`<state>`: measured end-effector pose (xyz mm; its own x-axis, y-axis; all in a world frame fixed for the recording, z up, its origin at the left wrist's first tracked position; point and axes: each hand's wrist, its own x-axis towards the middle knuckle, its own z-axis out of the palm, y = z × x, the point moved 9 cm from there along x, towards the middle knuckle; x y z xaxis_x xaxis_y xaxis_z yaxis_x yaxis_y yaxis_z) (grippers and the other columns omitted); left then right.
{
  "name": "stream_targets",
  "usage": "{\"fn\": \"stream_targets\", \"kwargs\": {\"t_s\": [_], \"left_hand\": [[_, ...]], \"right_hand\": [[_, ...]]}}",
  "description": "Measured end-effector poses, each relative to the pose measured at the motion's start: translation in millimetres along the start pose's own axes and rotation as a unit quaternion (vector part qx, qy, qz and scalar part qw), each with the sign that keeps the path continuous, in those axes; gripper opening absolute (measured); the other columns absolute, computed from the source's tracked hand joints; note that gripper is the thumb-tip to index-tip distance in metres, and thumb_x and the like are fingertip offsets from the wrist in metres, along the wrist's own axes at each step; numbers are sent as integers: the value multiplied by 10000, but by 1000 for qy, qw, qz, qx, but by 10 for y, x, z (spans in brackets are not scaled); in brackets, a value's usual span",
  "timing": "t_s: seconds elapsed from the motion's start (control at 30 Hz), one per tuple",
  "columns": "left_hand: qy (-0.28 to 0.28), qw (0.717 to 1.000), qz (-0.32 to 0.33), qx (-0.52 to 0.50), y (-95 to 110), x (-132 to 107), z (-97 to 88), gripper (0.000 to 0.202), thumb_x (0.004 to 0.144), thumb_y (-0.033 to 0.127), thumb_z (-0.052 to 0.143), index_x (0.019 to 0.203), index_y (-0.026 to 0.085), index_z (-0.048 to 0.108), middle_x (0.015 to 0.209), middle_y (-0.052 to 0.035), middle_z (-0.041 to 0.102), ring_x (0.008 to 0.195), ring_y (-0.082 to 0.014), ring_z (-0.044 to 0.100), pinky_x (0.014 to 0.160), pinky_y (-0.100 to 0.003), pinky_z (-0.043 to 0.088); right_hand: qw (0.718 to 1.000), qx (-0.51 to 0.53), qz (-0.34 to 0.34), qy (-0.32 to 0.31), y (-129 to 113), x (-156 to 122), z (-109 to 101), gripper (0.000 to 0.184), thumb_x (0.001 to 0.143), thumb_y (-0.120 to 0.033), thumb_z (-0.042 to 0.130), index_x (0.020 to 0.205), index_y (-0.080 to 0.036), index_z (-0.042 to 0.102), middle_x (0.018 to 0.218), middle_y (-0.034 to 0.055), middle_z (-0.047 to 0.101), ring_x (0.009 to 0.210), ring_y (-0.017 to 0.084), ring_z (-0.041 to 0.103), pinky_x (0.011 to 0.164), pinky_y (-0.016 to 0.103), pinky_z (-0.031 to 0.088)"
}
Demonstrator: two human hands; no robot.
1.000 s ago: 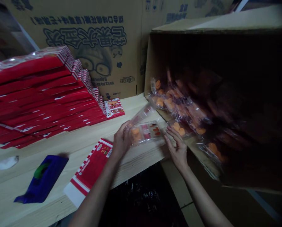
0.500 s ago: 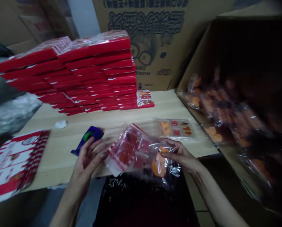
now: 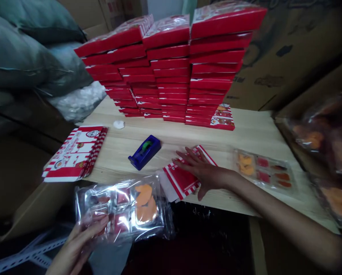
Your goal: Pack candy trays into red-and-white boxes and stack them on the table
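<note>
Left hand: fingers closed on the clear snack tray, below the table edge.
Right hand: spread flat on the red carton.
Relation: carton lies at 2 o'clock from the tray, long axis 2-to-8; right hand nearer.

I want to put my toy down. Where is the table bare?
Bare wood lies between the flat carton stack and the blue tape dispenser, and between the dispenser and the red box stacks. Another patch sits behind the clear tray. Crowded: right hand on the flat carton, left hand holding a packet.
</note>
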<state>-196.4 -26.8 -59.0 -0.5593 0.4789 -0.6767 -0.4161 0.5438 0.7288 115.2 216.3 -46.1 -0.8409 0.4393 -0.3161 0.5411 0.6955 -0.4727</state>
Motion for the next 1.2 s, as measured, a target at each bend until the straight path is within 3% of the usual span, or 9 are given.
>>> {"fn": "stream_targets", "kwargs": {"t_s": [0.07,0.17,0.27,0.47,0.7,0.8,0.97,1.07,1.2], "left_hand": [[-5,1000,-7,14,-3,84,-17,450,493,194,967,891,172,759,951,-66,808,861,-275,776,670,-293,645],[-90,995,14,28,54,223,241,449,573,270,963,949,150,748,864,-56,788,754,-232,754,660,-289,617],[-160,986,30,28,145,327,518,417,613,284,946,949,152,737,846,-44,776,722,-208,734,668,-285,599],[-225,970,87,26,271,432,933,380,648,222,899,967,151,707,789,-3,728,648,-145,677,637,-239,549],[-158,966,202,20,240,435,1112,532,660,240,858,1151,144,678,956,-35,754,751,-157,677,709,-254,536],[-138,959,242,59,235,361,1145,475,712,278,830,1139,141,675,895,-28,739,715,-156,648,684,-253,514],[-84,922,343,160,444,156,1129,308,787,275,777,1048,134,693,914,-44,736,813,-177,646,760,-258,495],[-118,945,278,125,313,219,1166,364,773,310,801,1065,134,675,898,-41,737,740,-167,639,692,-256,497],[-167,972,153,56,-111,279,1327,364,721,319,839,992,141,672,813,-18,715,668,-154,635,668,-257,500]], "right_hand": [[998,-46,17,-36,108,233,155,1432,507,-294,974,1673,-293,143,1759,146,41,1569,507,-104,1202,732,-107],[997,-70,13,-36,179,333,297,1433,494,-277,940,1675,-280,129,1743,174,149,1588,478,-22,1220,701,-91],[998,-57,6,-26,150,194,369,1400,494,-301,926,1670,-270,168,1726,202,196,1590,463,67,1240,676,-32],[998,5,-15,54,-79,-147,391,1421,501,-317,946,1668,-345,134,1678,167,316,1563,458,209,1246,700,33],[992,15,15,121,-131,-360,527,1285,593,-317,909,1658,-348,192,1643,157,322,1557,465,212,1255,695,97],[990,4,25,140,-137,-396,559,1251,619,-313,889,1655,-340,188,1626,164,308,1555,445,221,1267,669,78],[988,2,25,151,-154,-404,583,1234,613,-318,894,1645,-357,219,1616,154,311,1527,484,241,1246,686,147],[982,3,31,184,-150,-423,554,1255,602,-298,893,1649,-362,204,1589,151,335,1485,475,302,1225,667,222],[981,20,27,193,-194,-420,586,1275,609,-296,882,1649,-413,152,1602,122,321,1474,476,303,1209,677,245]]}}
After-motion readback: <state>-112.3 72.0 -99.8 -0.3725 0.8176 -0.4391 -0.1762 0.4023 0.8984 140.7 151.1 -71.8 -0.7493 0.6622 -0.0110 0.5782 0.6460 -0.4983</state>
